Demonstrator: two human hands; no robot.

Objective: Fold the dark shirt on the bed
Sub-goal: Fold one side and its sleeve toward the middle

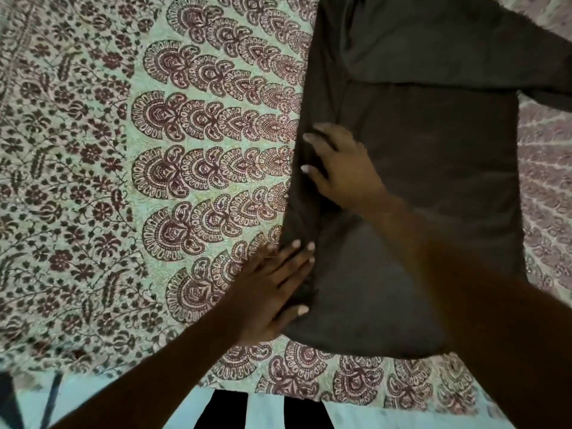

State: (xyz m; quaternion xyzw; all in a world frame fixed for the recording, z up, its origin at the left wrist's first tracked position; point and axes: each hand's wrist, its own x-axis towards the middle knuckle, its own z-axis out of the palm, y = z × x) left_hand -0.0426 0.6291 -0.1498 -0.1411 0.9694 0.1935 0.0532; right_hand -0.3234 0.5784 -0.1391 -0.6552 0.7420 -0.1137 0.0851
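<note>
On a patterned bedspread point(93, 181), right of centre, pressing the dark shirt point(433, 181) flat. Laying left hand point(272, 283) open on its left edge; resting right hand point(340, 171) farther up, fingers spread.

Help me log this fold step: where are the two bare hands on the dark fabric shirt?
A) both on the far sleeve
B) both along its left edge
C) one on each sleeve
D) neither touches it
B: the left hand and the right hand both touch the dark fabric shirt along its left edge, fingers fairly straight.
</note>
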